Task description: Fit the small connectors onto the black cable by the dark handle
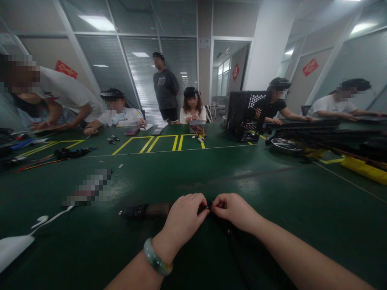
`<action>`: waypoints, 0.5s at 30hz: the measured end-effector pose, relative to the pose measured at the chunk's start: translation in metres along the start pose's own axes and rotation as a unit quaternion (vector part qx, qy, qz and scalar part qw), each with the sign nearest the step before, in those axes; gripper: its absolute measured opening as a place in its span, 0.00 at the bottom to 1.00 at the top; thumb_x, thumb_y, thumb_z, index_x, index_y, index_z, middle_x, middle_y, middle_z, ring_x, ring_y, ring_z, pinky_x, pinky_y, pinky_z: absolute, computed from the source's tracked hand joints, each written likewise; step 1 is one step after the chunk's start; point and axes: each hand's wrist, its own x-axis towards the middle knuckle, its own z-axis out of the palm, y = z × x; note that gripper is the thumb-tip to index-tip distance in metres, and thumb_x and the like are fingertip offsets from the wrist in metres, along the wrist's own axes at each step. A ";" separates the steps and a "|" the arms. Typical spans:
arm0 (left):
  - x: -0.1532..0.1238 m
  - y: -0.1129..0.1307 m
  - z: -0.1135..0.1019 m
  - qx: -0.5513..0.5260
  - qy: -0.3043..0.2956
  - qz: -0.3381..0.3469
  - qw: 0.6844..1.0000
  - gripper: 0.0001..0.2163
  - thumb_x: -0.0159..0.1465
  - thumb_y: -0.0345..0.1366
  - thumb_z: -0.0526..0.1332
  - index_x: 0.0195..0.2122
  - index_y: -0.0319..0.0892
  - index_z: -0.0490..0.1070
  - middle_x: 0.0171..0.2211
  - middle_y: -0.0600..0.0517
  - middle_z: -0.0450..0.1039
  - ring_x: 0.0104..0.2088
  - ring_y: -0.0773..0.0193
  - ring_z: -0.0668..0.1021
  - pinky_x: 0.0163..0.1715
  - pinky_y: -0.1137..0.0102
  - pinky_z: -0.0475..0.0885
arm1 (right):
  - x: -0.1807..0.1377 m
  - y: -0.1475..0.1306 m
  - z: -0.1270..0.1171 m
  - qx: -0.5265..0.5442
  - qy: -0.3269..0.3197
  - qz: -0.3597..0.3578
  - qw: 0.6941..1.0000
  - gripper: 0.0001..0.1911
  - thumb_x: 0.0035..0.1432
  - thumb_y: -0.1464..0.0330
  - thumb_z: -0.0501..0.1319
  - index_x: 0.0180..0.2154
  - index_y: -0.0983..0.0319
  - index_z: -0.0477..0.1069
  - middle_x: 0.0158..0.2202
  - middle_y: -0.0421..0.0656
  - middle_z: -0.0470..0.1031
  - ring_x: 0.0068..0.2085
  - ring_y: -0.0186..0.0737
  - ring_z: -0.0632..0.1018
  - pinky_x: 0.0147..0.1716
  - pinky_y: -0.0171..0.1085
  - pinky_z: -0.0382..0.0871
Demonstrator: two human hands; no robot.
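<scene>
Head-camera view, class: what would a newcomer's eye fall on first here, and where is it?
The bare hands at bottom centre stand out first: the left hand, wearing a pale green bangle, and the right hand pinch a small dark part on the green bench mat. Farther off to the right stands a black computer case.

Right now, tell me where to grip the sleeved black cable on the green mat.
Grip the sleeved black cable at its brown middle, coming from above and the left. It lies flat on the green mat, and the left hand covers the stretch to the right.
</scene>
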 end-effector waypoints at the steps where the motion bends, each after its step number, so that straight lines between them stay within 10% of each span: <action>1: 0.000 -0.001 0.000 0.001 0.001 -0.002 1.000 0.05 0.61 0.37 0.61 0.36 0.45 0.68 0.36 0.54 0.72 0.37 0.59 0.73 0.39 0.64 0.66 | 0.001 0.000 0.000 0.002 0.000 -0.001 1.000 0.07 0.55 0.65 0.61 0.33 0.61 0.76 0.29 0.39 0.78 0.30 0.35 0.77 0.26 0.29 0.64; 15: -0.001 0.000 0.001 0.004 0.036 -0.003 0.999 0.05 0.61 0.37 0.62 0.38 0.45 0.69 0.42 0.53 0.73 0.43 0.58 0.74 0.46 0.62 0.67 | 0.004 0.000 0.000 0.019 -0.002 -0.011 1.000 0.06 0.56 0.66 0.61 0.34 0.61 0.75 0.30 0.38 0.78 0.30 0.34 0.76 0.28 0.30 0.64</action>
